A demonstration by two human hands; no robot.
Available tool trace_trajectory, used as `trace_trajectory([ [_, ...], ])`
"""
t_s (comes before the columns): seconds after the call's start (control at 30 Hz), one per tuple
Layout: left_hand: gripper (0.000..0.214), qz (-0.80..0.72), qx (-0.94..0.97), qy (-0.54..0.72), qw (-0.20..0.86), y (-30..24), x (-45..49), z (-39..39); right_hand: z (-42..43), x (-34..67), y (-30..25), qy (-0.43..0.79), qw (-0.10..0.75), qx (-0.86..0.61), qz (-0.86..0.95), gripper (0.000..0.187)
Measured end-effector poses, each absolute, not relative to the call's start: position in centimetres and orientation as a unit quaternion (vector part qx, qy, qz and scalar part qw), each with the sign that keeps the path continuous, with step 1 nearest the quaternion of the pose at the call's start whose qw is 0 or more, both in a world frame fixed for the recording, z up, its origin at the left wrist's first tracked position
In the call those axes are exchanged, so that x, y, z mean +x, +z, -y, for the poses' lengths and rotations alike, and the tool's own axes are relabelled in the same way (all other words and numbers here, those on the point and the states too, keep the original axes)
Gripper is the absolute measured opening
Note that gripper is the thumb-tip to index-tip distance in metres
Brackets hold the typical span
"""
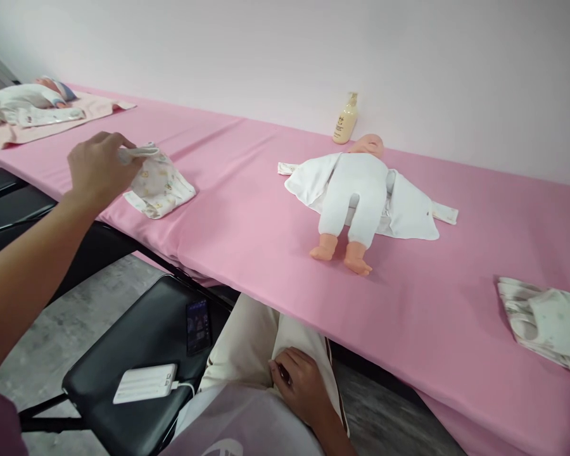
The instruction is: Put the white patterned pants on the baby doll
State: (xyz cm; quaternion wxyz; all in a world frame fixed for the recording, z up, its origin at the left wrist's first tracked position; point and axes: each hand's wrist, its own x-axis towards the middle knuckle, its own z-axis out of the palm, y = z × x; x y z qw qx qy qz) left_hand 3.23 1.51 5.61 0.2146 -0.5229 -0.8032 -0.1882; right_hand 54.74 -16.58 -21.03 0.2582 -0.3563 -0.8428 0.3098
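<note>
My left hand (104, 161) reaches out to the left side of the table. Its thumb and fingers pinch the raised upper edge of a folded white baby garment (160, 183) with a small yellowish print. The rest of that garment lies on the pink cover. My right hand (301, 383) rests on my lap, fingers loosely curled in, with only a dark gap showing between thumb and fingers. Ahead of me a baby doll (356, 190) in white lies on its back, feet towards me. A white wrap top (413, 206) is spread open underneath it.
A pump bottle (346, 120) stands by the wall. Another doll (33, 104) lies on a pale towel (102, 107) far left. Folded printed clothes (551, 323) lie at right. A black chair (104, 354) beside me carries a power bank (145, 384) and a phone (198, 326).
</note>
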Motion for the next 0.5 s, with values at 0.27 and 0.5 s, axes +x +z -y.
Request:
trace_trajectory([
  [0.27, 0.055, 0.688, -0.592, -0.360, 0.215, 12.7, 11.4, -2.0, 15.5, 56.9, -10.3, 0.338, 0.264, -0.261, 0.865, 0.027],
  [0.5, 0.043, 0.534, -0.608, -0.521, 0.269, 21.9, 21.0, -3.3, 9.3, 61.4, 8.9, 0.142, 0.376, -0.228, 0.887, 0.013],
])
